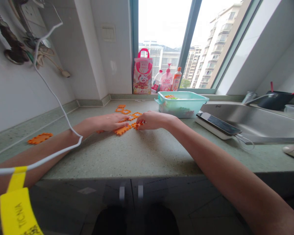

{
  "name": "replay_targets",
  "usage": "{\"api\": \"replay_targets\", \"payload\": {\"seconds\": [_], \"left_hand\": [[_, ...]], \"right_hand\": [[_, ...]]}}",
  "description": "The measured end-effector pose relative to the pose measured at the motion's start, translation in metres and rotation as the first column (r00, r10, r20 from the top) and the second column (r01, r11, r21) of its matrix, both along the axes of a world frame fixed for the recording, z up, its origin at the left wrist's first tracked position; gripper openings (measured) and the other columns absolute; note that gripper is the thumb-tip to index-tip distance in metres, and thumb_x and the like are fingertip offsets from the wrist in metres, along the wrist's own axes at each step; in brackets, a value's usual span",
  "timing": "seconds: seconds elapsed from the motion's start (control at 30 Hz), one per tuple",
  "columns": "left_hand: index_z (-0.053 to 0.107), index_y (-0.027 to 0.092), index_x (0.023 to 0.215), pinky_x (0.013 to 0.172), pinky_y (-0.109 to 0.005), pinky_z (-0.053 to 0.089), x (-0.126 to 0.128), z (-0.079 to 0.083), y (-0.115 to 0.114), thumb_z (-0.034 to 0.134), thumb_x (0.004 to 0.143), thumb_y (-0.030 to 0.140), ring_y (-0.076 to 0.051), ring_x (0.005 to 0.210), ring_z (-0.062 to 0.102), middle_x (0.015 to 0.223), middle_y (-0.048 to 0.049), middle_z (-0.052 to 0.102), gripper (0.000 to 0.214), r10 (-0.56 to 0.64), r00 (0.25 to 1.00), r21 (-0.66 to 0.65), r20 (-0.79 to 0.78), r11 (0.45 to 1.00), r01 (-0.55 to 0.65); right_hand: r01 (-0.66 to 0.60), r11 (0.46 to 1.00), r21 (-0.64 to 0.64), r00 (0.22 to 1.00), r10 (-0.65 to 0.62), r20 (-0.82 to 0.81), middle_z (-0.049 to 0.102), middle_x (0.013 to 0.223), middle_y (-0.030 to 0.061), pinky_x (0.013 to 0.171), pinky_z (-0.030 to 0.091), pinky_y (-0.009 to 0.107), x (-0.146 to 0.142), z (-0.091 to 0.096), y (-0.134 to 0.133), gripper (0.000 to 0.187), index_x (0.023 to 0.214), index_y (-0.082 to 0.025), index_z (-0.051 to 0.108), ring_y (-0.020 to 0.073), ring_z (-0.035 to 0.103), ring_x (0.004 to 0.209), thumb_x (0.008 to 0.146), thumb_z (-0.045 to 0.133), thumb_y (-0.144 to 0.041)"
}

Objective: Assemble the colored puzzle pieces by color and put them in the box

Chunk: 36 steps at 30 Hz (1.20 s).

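My left hand (109, 122) lies palm down over a group of orange puzzle pieces with notched edges, its fingers stretched out. A larger orange piece (122, 130) shows just below its fingertips. My right hand (152, 120) pinches a small orange puzzle piece (136, 125) against the right side of this group; whether the two are locked together I cannot tell. Behind the hands, several smaller orange pieces with printed pictures (126, 112) run back in a joined row. Apart from them, a flat orange piece (40, 138) rests on the far left.
A turquoise tub (183, 112) with colourful pieces stands right of my hands. Beside it, a phone on a white block (218, 125) sits at the sink (267, 120). Bottles (167, 80) and a pink bag (142, 75) line the window. A white cable (56, 104) crosses my left forearm.
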<state>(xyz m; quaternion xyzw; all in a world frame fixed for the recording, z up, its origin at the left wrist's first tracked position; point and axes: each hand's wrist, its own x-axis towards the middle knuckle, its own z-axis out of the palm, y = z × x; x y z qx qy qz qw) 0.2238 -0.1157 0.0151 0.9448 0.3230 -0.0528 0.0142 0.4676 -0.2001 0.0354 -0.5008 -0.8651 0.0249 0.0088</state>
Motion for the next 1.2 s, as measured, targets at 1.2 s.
{"api": "replay_targets", "payload": {"seconds": [1.2], "left_hand": [[0.041, 0.019, 0.164, 0.129, -0.039, 0.025, 0.0006, 0.0032, -0.0049, 0.029, 0.108, 0.061, -0.026, 0.157, 0.037, 0.172, -0.0103, 0.038, 0.071, 0.034, 0.999, -0.034, 0.009, 0.999, -0.034]], "right_hand": [[-0.013, 1.0, -0.007, 1.0, 0.013, -0.022, 0.082, 0.11, 0.0063, 0.079, 0.046, 0.028, 0.0031, -0.0041, 0.0055, 0.033, 0.123, -0.027, 0.081, 0.0207, 0.072, 0.095, 0.096, 0.069, -0.04]]}}
